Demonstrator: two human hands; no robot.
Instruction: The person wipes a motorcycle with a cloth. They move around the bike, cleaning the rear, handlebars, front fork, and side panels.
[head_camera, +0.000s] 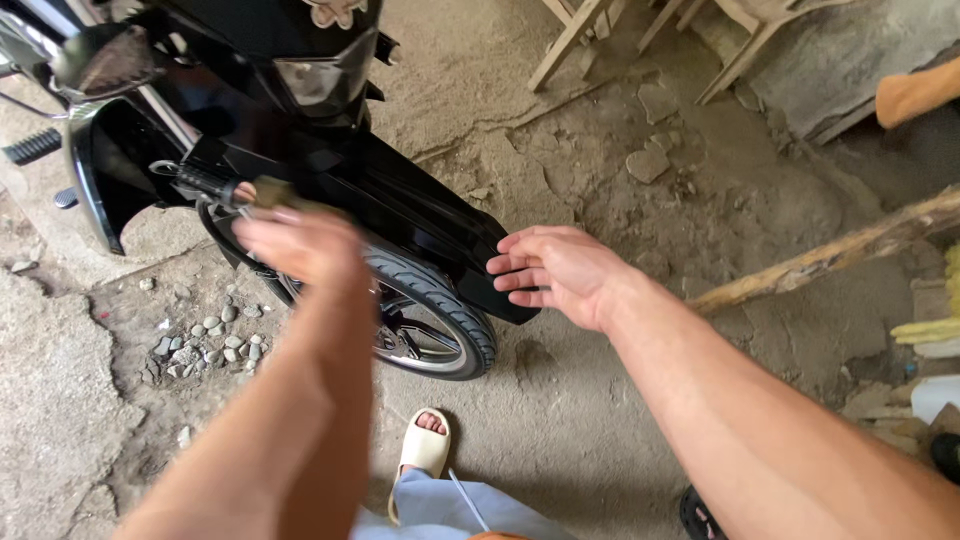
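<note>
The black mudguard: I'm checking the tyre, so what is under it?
Under the black mudguard sit the tyre and part of the wheel rim. The mudguard and the left forearm cover the wheel's upper part.

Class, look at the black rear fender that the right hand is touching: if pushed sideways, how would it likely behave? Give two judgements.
The black rear fender looks thin and glossy, so it would probably flex slightly and feel slippery under the right hand. It seems fixed to the motorbike above the rear tyre, so it likely springs back rather than shifts.

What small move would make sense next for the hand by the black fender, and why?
Probably closing the right hand onto the fender: its fingers are spread at the rear edge, seemingly just touching, while the left hand is already on a small tool near the footpeg.
</note>
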